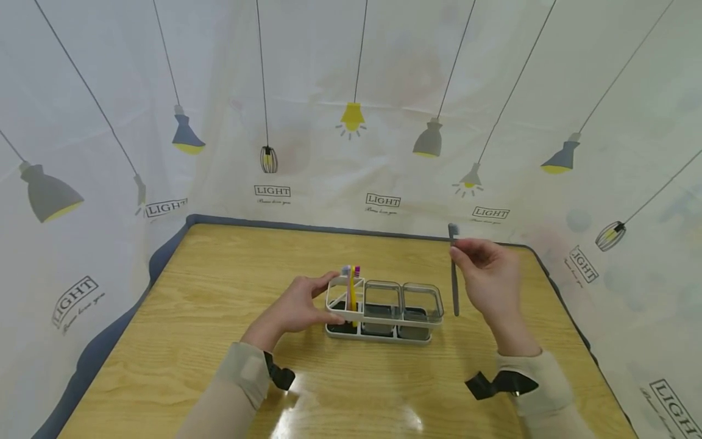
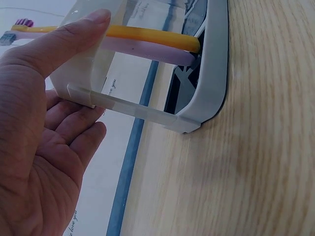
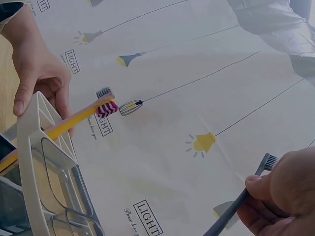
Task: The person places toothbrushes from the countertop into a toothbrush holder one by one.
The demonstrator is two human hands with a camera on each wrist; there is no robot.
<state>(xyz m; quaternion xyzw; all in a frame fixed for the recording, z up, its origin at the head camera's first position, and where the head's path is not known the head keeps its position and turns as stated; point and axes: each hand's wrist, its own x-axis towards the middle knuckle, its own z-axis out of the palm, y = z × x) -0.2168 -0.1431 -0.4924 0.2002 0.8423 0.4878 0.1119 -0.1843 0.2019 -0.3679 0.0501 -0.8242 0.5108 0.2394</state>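
A white toothbrush holder (image 1: 403, 319) stands on the table, its left end gripped by my left hand (image 1: 293, 306). In the left wrist view the thumb lies over the upper frame and the fingers are on the other side. A yellow toothbrush (image 2: 152, 35) and a pale lilac toothbrush (image 2: 147, 51) stand in the holder's divided left section, bristles up. Two clear cups, a middle cup (image 1: 382, 292) and a right cup (image 1: 421, 296), sit in the other sections. Right of the holder, my right hand (image 1: 490, 277) pinches a dark grey toothbrush (image 1: 454, 289) near its head, upright, bristles up.
The wooden table (image 1: 181, 317) extends around the holder. A white sheet (image 1: 312, 79) printed with hanging lamps encloses its back and sides, with a dark blue border (image 1: 296, 227) along the table edge.
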